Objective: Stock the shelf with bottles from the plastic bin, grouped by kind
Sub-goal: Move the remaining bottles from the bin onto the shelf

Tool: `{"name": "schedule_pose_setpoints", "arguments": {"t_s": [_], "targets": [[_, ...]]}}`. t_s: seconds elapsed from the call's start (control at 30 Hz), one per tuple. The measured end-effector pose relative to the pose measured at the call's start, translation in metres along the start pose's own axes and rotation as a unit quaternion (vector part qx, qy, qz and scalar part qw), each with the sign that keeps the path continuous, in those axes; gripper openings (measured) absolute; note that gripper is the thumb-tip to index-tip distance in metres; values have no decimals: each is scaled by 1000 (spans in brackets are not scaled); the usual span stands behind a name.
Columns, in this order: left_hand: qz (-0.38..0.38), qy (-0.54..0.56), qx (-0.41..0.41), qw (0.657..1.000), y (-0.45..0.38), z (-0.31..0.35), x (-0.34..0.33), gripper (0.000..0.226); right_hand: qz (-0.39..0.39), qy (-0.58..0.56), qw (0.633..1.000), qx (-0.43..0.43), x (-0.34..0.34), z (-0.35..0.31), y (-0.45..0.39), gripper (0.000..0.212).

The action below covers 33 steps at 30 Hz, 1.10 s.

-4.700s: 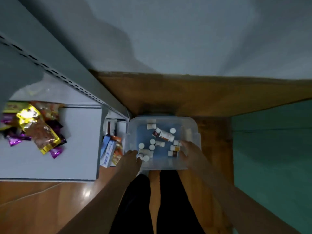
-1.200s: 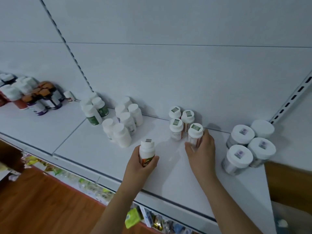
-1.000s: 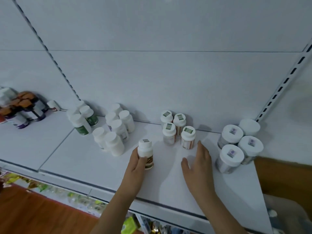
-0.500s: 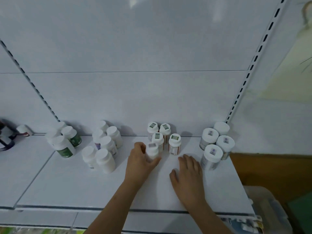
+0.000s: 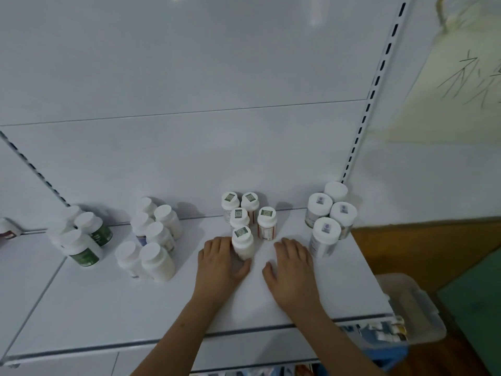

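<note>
Left hand [image 5: 221, 263]: fingers curled round the white pill bottle [image 5: 243, 242], upright on the shelf [image 5: 108, 299].
Right hand [image 5: 291, 270]: flat, fingers straight, holding nothing.
Plastic bin [image 5: 412, 313]: lower right, contents blurred, partly cut off by the shelf.

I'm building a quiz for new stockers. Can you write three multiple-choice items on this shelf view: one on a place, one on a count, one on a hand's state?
1. Where is the plastic bin?
A. on the shelf
B. lower right, below the shelf
C. far left

2. How many bottles have green-stickered caps?
A. two
B. five
C. nine

3. What is the left hand doing?
A. gripping the front bottle
B. lying flat
C. hanging off the shelf

Answers: 1 B, the bin sits past the shelf edge; 2 B, five stickered caps cluster mid-shelf; 3 A, thumb and fingers wrap the bottle.
</note>
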<state>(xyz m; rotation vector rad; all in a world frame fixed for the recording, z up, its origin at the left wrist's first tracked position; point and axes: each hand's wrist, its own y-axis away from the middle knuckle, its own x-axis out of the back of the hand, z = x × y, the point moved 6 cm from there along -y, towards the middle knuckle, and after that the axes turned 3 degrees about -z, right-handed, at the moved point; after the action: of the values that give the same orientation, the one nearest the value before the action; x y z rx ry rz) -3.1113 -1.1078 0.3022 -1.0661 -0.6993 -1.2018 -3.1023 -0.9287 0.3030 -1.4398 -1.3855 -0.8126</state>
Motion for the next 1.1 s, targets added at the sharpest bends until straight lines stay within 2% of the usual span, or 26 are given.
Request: {"name": "schedule_pose_setpoints", "arguments": {"t_s": [0.2, 0.3, 0.4, 0.53, 0.67, 0.87, 1.0, 1.1], "targets": [[11, -15, 64, 998, -13, 4, -3, 61, 9, -20, 1000, 6, 1, 2, 2, 46], [27, 19, 60, 998, -7, 3, 0, 64, 13, -17, 1000, 16, 3, 0, 0, 46], [23, 49, 38, 998, 20, 6, 5, 66, 25, -54, 998, 26, 9, -1, 5, 37], [-26, 62, -35, 997, 68, 16, 12, 49, 87, -125, 988, 8, 35, -1, 44, 35], [-75, 129, -114, 982, 96, 48, 11, 38, 153, -120, 981, -7, 69, 9, 94, 35], [-125, 229, -280, 924, 146, 146, -5, 33, 200, -71, 972, -104, 139, 59, 167, 44], [-187, 261, -331, 888, 172, 207, -17, 37, 212, -30, 963, -163, 188, 97, 217, 46], [-203, 239, -368, 875, 180, 249, -27, 43, 223, -14, 953, -203, 221, 129, 238, 54]]}}
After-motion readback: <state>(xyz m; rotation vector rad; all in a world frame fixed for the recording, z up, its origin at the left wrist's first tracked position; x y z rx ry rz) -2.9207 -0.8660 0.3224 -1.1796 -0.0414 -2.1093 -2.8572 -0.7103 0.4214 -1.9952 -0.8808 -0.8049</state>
